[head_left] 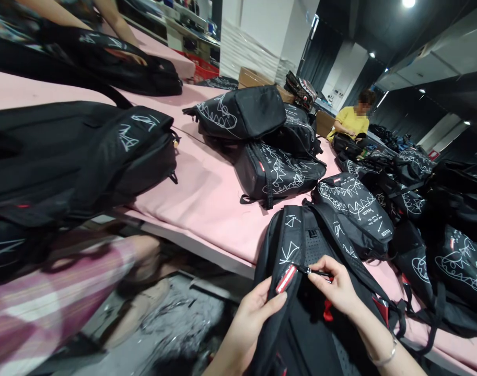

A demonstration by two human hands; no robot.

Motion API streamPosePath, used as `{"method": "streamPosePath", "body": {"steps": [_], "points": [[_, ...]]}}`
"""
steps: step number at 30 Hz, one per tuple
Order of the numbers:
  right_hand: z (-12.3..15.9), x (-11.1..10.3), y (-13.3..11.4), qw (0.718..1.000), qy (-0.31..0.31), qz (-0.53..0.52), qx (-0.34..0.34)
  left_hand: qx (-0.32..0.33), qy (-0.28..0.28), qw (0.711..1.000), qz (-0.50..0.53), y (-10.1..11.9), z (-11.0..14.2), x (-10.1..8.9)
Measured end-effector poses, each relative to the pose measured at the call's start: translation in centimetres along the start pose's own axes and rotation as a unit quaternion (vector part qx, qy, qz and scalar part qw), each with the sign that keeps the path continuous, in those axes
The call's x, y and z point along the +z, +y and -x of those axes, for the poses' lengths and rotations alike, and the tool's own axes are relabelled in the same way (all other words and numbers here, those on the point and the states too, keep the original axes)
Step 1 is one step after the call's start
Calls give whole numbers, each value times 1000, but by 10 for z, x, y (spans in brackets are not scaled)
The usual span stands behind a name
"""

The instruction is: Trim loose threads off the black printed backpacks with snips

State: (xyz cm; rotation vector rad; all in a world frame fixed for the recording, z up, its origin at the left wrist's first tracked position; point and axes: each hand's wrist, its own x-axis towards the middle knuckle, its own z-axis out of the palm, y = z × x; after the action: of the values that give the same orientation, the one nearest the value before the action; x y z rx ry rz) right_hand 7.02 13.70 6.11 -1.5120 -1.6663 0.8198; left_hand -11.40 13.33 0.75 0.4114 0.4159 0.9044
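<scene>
A black backpack (301, 334) leans at the table's edge in front of me, its straps and padded back facing up. My left hand (257, 308) is closed round one shoulder strap (289, 245), which carries white line drawings. The thumb lies by a red-and-white label (286, 279) on that strap. My right hand (334, 284) pinches a small, slim black tool (318, 272), its tip close to the label's upper end. The tool's exact kind is unclear, as the fingers cover part of it. A red piece (327, 310) shows below the right hand.
More black backpacks with white scribbles lie on the pink-covered table (207, 209), heaped at the right (461, 261) and middle (281, 167). Another large backpack (105, 156) lies at left. Another person's hands rest on a bag (155, 73); a person in yellow (351, 120) sits farther back.
</scene>
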Motion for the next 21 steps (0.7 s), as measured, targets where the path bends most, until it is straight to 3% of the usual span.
{"method": "streamPosePath", "body": {"steps": [5,11,15,21], "points": [[-12,-12,-2,997,-71,-41,19,-9,-24,1000,-5,5,0,-3],[-42,-26,-3,991,-121,-46,26,-4,1,999,-42,9,5,-6],[-63,-35,-3,977,-202,-46,50,-8,3,997,-74,13,5,-11],[-87,-35,-13,953,-302,-25,9,-1,9,994,-105,18,6,-10]]}}
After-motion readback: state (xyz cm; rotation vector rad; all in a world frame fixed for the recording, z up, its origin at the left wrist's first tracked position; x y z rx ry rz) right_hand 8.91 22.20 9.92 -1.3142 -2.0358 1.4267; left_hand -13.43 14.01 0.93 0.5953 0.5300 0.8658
